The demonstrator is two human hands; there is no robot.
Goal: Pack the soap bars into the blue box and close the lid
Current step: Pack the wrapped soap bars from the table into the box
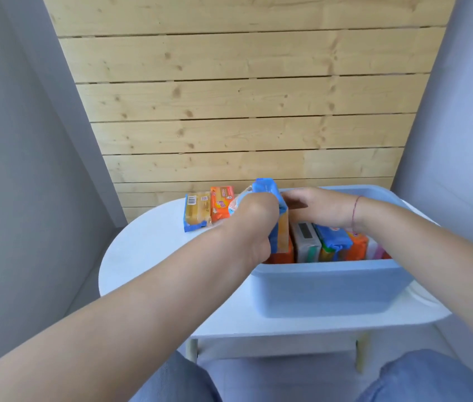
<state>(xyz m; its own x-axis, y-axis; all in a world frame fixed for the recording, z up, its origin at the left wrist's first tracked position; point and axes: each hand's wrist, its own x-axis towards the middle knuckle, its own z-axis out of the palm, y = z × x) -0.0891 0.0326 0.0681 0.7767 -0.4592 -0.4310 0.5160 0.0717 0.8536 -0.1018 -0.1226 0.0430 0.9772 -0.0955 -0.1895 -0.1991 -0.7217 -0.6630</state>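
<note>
The light blue box [328,288] stands open on the white table [154,248], with several wrapped soap bars [334,242] standing on edge inside it. My left hand [254,224] grips a blue-and-yellow wrapped soap bar [273,198], held upright at the box's left end, partly inside. My right hand [321,208] reaches into the box from the right, fingers apart, resting on the tops of the packed bars beside the held one. Two more bars lie on the table behind my left hand: a yellow one in blue wrap [197,211] and an orange one [221,203]. No lid is in view.
A wooden plank wall [244,97] rises right behind the table. Grey walls close in on both sides. My knees in blue trousers [421,378] are below the table's front edge.
</note>
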